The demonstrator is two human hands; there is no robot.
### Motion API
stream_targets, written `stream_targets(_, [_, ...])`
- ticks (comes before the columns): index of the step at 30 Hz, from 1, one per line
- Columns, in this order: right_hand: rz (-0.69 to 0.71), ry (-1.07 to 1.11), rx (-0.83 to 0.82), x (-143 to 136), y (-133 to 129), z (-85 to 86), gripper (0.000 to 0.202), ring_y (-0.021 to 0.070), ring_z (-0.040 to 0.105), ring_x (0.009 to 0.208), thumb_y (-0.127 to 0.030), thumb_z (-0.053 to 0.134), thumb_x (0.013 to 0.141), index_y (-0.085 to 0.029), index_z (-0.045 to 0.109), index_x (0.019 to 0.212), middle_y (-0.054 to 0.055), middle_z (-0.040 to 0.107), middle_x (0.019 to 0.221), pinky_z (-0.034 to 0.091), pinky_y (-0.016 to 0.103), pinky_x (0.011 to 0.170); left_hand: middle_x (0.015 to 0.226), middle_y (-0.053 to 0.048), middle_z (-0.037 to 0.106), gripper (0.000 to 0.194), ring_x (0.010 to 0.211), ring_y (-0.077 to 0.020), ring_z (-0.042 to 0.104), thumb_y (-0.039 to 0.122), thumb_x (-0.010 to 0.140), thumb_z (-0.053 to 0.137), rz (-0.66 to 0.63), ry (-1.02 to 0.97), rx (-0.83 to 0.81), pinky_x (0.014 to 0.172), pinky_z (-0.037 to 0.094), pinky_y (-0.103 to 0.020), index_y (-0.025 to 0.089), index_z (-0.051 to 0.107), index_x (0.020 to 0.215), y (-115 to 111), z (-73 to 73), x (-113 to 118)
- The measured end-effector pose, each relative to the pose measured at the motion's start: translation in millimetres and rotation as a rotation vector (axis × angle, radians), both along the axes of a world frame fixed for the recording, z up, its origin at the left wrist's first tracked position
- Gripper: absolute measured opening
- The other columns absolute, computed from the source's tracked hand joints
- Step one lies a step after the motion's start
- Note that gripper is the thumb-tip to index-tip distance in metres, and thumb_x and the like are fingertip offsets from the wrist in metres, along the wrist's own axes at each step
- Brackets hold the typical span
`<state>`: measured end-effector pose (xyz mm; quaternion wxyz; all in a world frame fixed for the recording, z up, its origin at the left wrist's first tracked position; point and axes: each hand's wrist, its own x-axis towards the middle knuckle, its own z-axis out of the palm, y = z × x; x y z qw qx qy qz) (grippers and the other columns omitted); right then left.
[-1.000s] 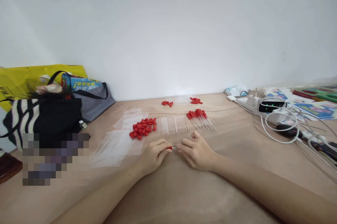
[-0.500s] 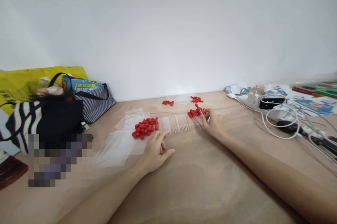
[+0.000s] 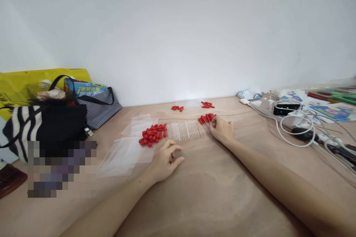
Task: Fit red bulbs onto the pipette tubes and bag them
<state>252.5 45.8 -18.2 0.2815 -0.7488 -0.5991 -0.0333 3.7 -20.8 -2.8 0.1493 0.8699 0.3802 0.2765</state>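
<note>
On the tabletop [image 3: 183, 200], the right hand [image 3: 222, 129] rests at the right end of the red-topped droppers [image 3: 206, 119], its fingers curled down against them; the hand itself hides the fingertips, so I cannot tell whether they grip one. The droppers lie side by side, bulbs at the far end and stems slanting nearer, which probably keeps them from rolling into a tangle and suits the right hand's reach. The left hand [image 3: 166, 160] sits nearer, its fingers loosely spread and holding nothing, just short of the heap of loose red bulbs [image 3: 150, 135]; that spot seems handy for taking one. The heap overlaps the right side of the flat clear bags [image 3: 119, 155]. Between heap and droppers, the clear tubes [image 3: 184, 131] lie in a row, roughly parallel, likely so that single ones lift easily within reach of both hands. A smaller far set of red and clear pieces [image 3: 192, 104] lies by the wall [image 3: 178, 36], apart from these, perhaps to avoid mixing.
</note>
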Motion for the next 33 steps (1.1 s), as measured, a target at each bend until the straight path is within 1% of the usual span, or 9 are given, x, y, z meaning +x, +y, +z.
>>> stream_targets(5, [0.027, 0.001, 0.013, -7.5, -4.6, 6.6, 0.019, 0.0178, 0.056, 0.072, -0.031, 0.041, 0.076, -0.019, 0.056, 0.08, 0.001, 0.064, 0.077, 0.022, 0.034, 0.073, 0.089, -0.004, 0.048, 0.014, 0.061, -0.0101, 0.046, 0.021, 0.076, 0.054, -0.004, 0.001, 0.001, 0.053, 0.042, -0.022, 0.018, 0.057, 0.089, 0.3, 0.7, -0.8])
stream_targets(9, [0.088, -0.057, -0.131, -25.4, -6.9, 16.2, 0.026, 0.0208, 0.057, 0.077, -0.034, 0.04, 0.076, -0.02, 0.062, 0.073, 0.005, 0.065, 0.076, 0.023, 0.037, 0.077, 0.088, -0.003, 0.049, 0.013, 0.059, -0.0099, 0.047, 0.023, 0.076, 0.053, -0.009, 0.0, -0.003, 0.052, 0.042, -0.022, 0.018, 0.057, 0.088, 0.2, 0.1, -0.9])
stream_targets(13, [0.083, -0.12, -0.266, -41.2, -2.0, 22.0, 0.027, 0.0229, 0.058, 0.08, -0.03, 0.041, 0.075, -0.017, 0.064, 0.071, 0.01, 0.065, 0.078, 0.024, 0.038, 0.079, 0.085, -0.003, 0.05, 0.014, 0.058, -0.0099, 0.047, 0.022, 0.077, 0.053, -0.003, 0.003, 0.017, 0.053, 0.042, -0.023, 0.018, 0.057, 0.089, 0.9, -1.5, 0.1])
stream_targets(15, [0.074, -0.12, -0.287, -45.4, 1.4, 23.2, 0.025, 0.0237, 0.058, 0.08, -0.028, 0.042, 0.074, -0.016, 0.064, 0.073, 0.011, 0.065, 0.079, 0.025, 0.039, 0.078, 0.083, -0.003, 0.051, 0.016, 0.06, -0.0112, 0.048, 0.022, 0.078, 0.051, 0.042, -0.011, 0.079, 0.057, 0.043, -0.025, 0.017, 0.056, 0.092, 3.9, -1.6, -1.2])
stream_targets(18, [0.064, -0.124, -0.321, -48.1, 5.1, 24.3, 0.025, 0.0254, 0.058, 0.081, -0.026, 0.043, 0.073, -0.014, 0.064, 0.077, 0.014, 0.065, 0.083, 0.026, 0.039, 0.076, 0.08, -0.004, 0.053, 0.014, 0.073, -0.0166, 0.051, 0.021, 0.079, 0.049, 0.192, -0.008, 0.246, 0.068, 0.043, -0.03, 0.016, 0.057, 0.089, 13.3, 0.7, -9.1])
stream_targets(20, [0.07, -0.128, -0.34, -48.7, 6.4, 25.3, 0.025, 0.0257, 0.058, 0.082, -0.026, 0.043, 0.074, -0.014, 0.065, 0.079, 0.015, 0.064, 0.086, 0.027, 0.039, 0.075, 0.079, -0.005, 0.054, 0.011, 0.079, -0.0201, 0.05, 0.021, 0.078, 0.049, 0.324, 0.061, 0.365, 0.074, 0.041, -0.034, 0.017, 0.058, 0.082, 21.4, 3.7, -17.4])
stream_targets(24, [0.09, -0.138, -0.367, -49.9, 8.9, 27.3, 0.023, 0.0258, 0.058, 0.084, -0.023, 0.044, 0.073, -0.014, 0.065, 0.078, 0.015, 0.064, 0.088, 0.026, 0.04, 0.076, 0.088, -0.008, 0.055, 0.012, 0.083, -0.026, 0.046, 0.027, 0.072, 0.056, 0.524, 0.277, 0.482, 0.071, 0.038, -0.039, 0.018, 0.061, 0.078, 35.5, 9.7, -30.4])
stream_targets(26, [0.098, -0.141, -0.375, -50.6, 10.6, 27.5, 0.022, 0.0259, 0.058, 0.083, -0.022, 0.045, 0.072, -0.014, 0.065, 0.078, 0.015, 0.064, 0.088, 0.025, 0.04, 0.076, 0.093, -0.009, 0.054, 0.012, 0.086, -0.0278, 0.045, 0.029, 0.07, 0.058, 0.544, 0.343, 0.507, 0.071, 0.036, -0.04, 0.019, 0.062, 0.078, 40.6, 11.4, -32.0])
stream_targets(33, [0.128, -0.151, -0.352, -50.4, 11.4, 26.0, 0.021, 0.0258, 0.059, 0.08, -0.022, 0.045, 0.074, -0.014, 0.065, 0.073, 0.015, 0.065, 0.084, 0.027, 0.04, 0.075, 0.1, -0.009, 0.055, 0.009, 0.095, -0.0281, 0.044, 0.027, 0.071, 0.057, 0.485, 0.425, 0.516, 0.078, 0.033, -0.043, 0.019, 0.061, 0.072, 53.7, 10.9, -23.7])
